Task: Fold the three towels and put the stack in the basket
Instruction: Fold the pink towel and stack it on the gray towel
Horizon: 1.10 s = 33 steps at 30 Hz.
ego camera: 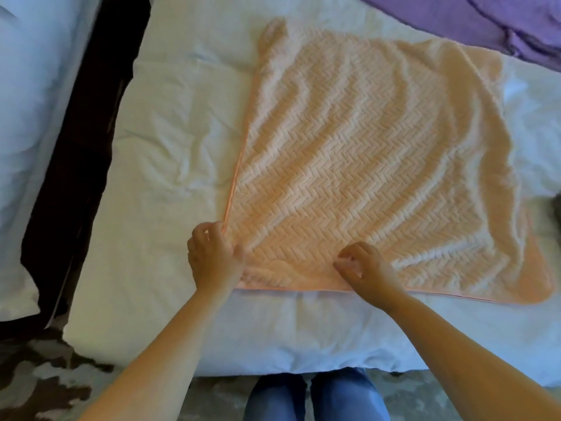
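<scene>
- White, wrinkled bedding covers the bed [170,132], which fills most of the view from above.
- Left hand [212,256] is at the near left corner of the peach towel [364,153]; its thumb lies on top of the cloth and its fingers curl round the corner edge, gripping it.
- Right hand [365,268] is on the same towel, just inside the near edge and near the left hand; its fingers are bent with the tips down on the cloth. The fingertips are blurred, so I cannot tell whether they pinch the fabric or only press on it.
- Both bare forearms reach in from the bottom of the frame, apart at the elbows and closer at the hands.
- Towel lies spread open and mostly flat on the bed, herringbone texture up, with soft ripples running across it; its far left corner is slightly bunched, and its near edge runs roughly along the near side of the bed.
- Purple towel [491,22] lies rumpled on the bed at the far right, well apart from the hands and just beyond the peach towel's far right corner.
- Pillow [21,117] sits at the far left, beyond a dark strip [76,153] that runs beside the bedding.
- Jeans-clad legs [306,399] show at the bottom, against the bed's near side, above a patterned carpet [45,378].
</scene>
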Tool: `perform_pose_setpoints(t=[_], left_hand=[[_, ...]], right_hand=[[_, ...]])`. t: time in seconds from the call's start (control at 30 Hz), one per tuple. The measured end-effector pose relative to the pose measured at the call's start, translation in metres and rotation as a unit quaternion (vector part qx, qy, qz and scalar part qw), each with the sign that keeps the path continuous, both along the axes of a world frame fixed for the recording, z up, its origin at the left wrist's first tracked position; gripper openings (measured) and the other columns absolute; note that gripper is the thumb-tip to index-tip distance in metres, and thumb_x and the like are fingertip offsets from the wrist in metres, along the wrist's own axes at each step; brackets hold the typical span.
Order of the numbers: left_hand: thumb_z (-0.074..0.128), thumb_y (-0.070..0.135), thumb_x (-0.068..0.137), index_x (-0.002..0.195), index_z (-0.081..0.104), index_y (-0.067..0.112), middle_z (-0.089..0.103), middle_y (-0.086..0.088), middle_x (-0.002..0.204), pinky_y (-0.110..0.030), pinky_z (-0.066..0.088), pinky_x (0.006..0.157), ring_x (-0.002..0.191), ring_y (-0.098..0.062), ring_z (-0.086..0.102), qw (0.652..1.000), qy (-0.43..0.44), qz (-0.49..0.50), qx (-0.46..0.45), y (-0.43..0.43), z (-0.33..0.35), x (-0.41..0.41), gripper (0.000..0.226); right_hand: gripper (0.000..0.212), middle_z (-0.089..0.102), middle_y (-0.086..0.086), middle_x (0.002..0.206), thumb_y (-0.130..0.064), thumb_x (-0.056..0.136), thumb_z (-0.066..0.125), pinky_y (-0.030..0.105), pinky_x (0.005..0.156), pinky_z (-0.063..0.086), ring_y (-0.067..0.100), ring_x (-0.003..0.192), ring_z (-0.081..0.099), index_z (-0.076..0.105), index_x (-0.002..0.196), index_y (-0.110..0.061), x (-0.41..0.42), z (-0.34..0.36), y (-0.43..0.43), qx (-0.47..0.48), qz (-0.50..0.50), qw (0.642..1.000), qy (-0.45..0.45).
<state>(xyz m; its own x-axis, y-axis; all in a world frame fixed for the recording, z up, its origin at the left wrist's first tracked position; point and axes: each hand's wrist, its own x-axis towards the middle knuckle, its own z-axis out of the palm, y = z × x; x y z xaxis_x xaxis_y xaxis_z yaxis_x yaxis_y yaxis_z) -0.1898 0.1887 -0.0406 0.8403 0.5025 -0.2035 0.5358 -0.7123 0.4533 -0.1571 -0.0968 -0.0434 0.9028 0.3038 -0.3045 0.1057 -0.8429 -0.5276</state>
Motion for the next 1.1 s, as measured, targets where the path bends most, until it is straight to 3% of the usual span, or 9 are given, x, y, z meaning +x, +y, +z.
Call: perform_pose_setpoints(t=[0.13,0.3,0.47,0.57,0.67,0.77,0.87,0.93,1.1], left_hand=[[0.064,0.033,0.083,0.132,0.051,0.017,0.034,-0.01,0.149,-0.044,0.029,0.108,0.132,-0.033,0.033,0.987,0.011,-0.158,0.004,-0.043,-0.002,0.023,0.053],[0.053,0.051,0.087,0.143,0.038,0.034,0.008,-0.003,0.161,-0.043,0.015,0.117,0.146,-0.026,0.013,0.941,0.051,-0.333,0.011,-0.114,-0.015,0.049,0.06],[0.043,0.06,0.089,0.145,0.029,0.042,-0.001,0.002,0.162,-0.044,0.005,0.117,0.148,-0.022,0.003,0.912,0.072,-0.404,0.025,-0.201,-0.024,0.076,0.061],[0.039,0.062,0.089,0.146,0.024,0.044,-0.003,0.004,0.162,-0.046,0.003,0.117,0.148,-0.021,-0.001,0.899,0.084,-0.43,0.023,-0.258,-0.029,0.101,0.062],[0.039,0.065,0.089,0.146,0.021,0.047,-0.009,0.006,0.161,-0.047,0.0,0.116,0.148,-0.019,-0.005,0.898,0.103,-0.427,0.018,-0.312,-0.034,0.121,0.063],[0.038,0.069,0.087,0.146,0.019,0.048,-0.011,0.008,0.161,-0.049,0.0,0.116,0.147,-0.019,-0.007,0.906,0.112,-0.409,0.021,-0.356,-0.037,0.134,0.065],[0.039,0.069,0.085,0.145,0.017,0.05,-0.013,0.008,0.16,-0.054,0.003,0.114,0.147,-0.022,-0.008,0.9,0.139,-0.41,0.04,-0.387,-0.04,0.143,0.066],[0.045,0.067,0.084,0.143,0.024,0.051,-0.01,0.008,0.16,-0.055,0.006,0.113,0.147,-0.024,-0.004,0.904,0.155,-0.397,0.045,-0.398,-0.039,0.146,0.065],[0.069,0.043,0.077,0.121,0.061,0.031,0.04,-0.004,0.144,-0.044,0.026,0.107,0.132,-0.03,0.034,0.939,0.053,-0.337,0.048,-0.408,-0.023,0.18,0.046]], right_hand=[[0.024,0.056,0.006,0.118,-0.029,0.089,0.061,0.045,0.086,0.048,0.029,0.108,0.052,0.062,0.109,-0.014,0.011,0.001,-0.054,-0.058,-0.156,0.984,-0.061],[0.04,0.044,0.014,0.136,-0.027,0.086,0.063,0.044,0.105,0.029,0.036,0.126,0.037,0.054,0.123,-0.016,0.019,0.001,-0.148,-0.134,-0.36,0.923,-0.012],[0.059,0.036,0.011,0.143,-0.034,0.082,0.061,0.046,0.108,0.025,0.036,0.13,0.032,0.038,0.136,-0.022,0.024,-0.001,-0.247,-0.124,-0.535,0.835,0.011],[0.073,0.033,0.013,0.147,-0.036,0.081,0.066,0.046,0.108,0.027,0.035,0.133,0.03,0.03,0.142,-0.019,0.035,-0.008,-0.297,-0.106,-0.566,0.814,0.073],[0.056,0.052,0.017,0.126,-0.023,0.082,0.068,0.04,0.085,0.046,0.033,0.109,0.052,0.044,0.132,-0.012,0.051,-0.015,-0.325,0.024,-0.535,0.834,0.131],[0.028,0.063,0.01,0.095,-0.021,0.082,0.066,0.029,0.057,0.039,0.024,0.078,0.056,0.057,0.107,-0.013,0.062,-0.015,-0.347,0.052,-0.454,0.872,0.176],[0.022,0.062,0.012,0.093,-0.023,0.085,0.062,0.029,0.058,0.037,0.03,0.083,0.056,0.056,0.102,-0.01,0.059,-0.006,-0.375,-0.065,-0.366,0.906,0.201],[0.023,0.059,0.007,0.088,-0.027,0.085,0.062,0.03,0.063,0.038,0.03,0.084,0.057,0.056,0.102,-0.012,0.051,-0.001,-0.389,-0.082,-0.345,0.909,0.217],[0.025,0.057,-0.005,0.091,-0.043,0.08,0.065,0.028,0.06,0.042,0.011,0.076,0.055,0.052,0.094,-0.027,0.089,0.005,-0.398,-0.031,-0.311,0.937,0.154]])
